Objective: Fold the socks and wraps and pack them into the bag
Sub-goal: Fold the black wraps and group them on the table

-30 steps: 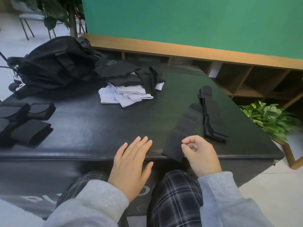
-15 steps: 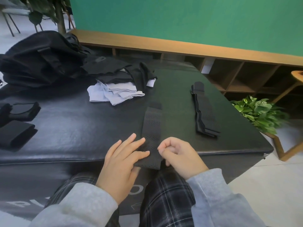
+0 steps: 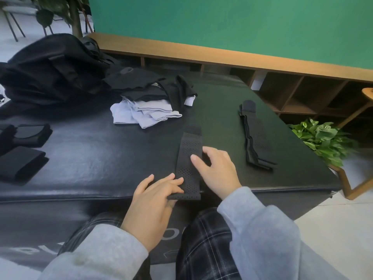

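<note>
A black perforated wrap (image 3: 190, 150) lies straight on the black padded table (image 3: 96, 158), its near end over the front edge. My left hand (image 3: 153, 205) holds that near end, fingers flat on top and thumb tip under it. My right hand (image 3: 219, 172) is at the wrap's middle, thumb across its top and fingers curled at its right edge. More flat wraps (image 3: 257, 142) are stacked to the right. Folded wraps (image 3: 20, 162) sit at the left. A pile of pale socks (image 3: 145, 115) and black socks (image 3: 149, 87) lies in front of the black bag (image 3: 50, 67).
A low wooden shelf (image 3: 222, 55) runs along the green wall behind the table. A potted plant (image 3: 323, 142) and a wooden stand (image 3: 355, 182) are off the table's right side. My plaid-trousered knees are against the front edge.
The perforated wrap was drawn from the right to the middle and laid straight. My left hand came onto its near end. My right hand slid from that end up to the wrap's middle.
</note>
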Motion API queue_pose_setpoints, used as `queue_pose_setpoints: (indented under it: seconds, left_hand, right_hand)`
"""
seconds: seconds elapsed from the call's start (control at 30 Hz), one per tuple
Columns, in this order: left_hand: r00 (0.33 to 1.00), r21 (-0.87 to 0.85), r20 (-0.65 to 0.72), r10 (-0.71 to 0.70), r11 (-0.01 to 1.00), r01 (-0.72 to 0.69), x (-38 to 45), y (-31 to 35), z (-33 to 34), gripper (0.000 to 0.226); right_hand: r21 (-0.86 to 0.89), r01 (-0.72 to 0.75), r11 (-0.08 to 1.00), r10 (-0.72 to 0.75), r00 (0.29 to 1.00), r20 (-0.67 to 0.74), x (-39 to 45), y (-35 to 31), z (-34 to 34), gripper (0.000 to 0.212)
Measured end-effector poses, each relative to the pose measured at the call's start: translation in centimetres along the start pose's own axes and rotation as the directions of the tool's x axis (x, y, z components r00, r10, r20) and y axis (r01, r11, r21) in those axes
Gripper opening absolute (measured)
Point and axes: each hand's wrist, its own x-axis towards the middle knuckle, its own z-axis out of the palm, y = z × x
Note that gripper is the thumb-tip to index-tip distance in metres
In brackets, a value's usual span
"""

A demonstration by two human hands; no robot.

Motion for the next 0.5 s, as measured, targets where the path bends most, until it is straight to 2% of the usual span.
queue_pose_setpoints:
  seconds: [0.07,0.17,0.23,0.37,0.43,0.5]
  left_hand:
    - [1.0,-0.013,0.003,-0.019,1.0,0.019,0.0,0.1,-0.1,0.035]
    - [1.0,-0.004,-0.01,-0.006,1.0,0.006,0.0,0.0,-0.1,0.034]
    - [1.0,-0.001,-0.001,-0.031,1.0,0.031,0.0,0.1,-0.2,0.033]
    - [0.999,-0.034,-0.036,0.002,0.999,-0.003,0.0,0.2,-0.4,0.029]
    - [0.998,-0.059,-0.057,0.004,0.998,-0.008,0.1,0.4,-0.5,0.008]
    - [0.996,-0.08,-0.037,-0.079,0.994,0.076,0.1,0.8,-0.7,0.021]
  right_hand:
    - [0.094,-0.076,0.993,0.076,0.997,0.004,1.2,-0.2,0.1,0.03]
    - [0.096,-0.131,0.987,0.132,0.991,0.001,3.0,-0.5,0.3,0.041]
    - [0.159,-0.177,0.971,0.177,0.984,0.014,3.9,-0.6,0.4,0.041]
    - [0.23,-0.183,0.956,0.182,0.983,0.028,4.7,-0.2,0.8,0.042]
    - [0.188,-0.177,0.966,0.176,0.984,0.023,4.4,-0.3,0.7,0.055]
    - [0.172,-0.15,0.974,0.154,0.988,-0.011,4.2,0.0,0.7,0.07]
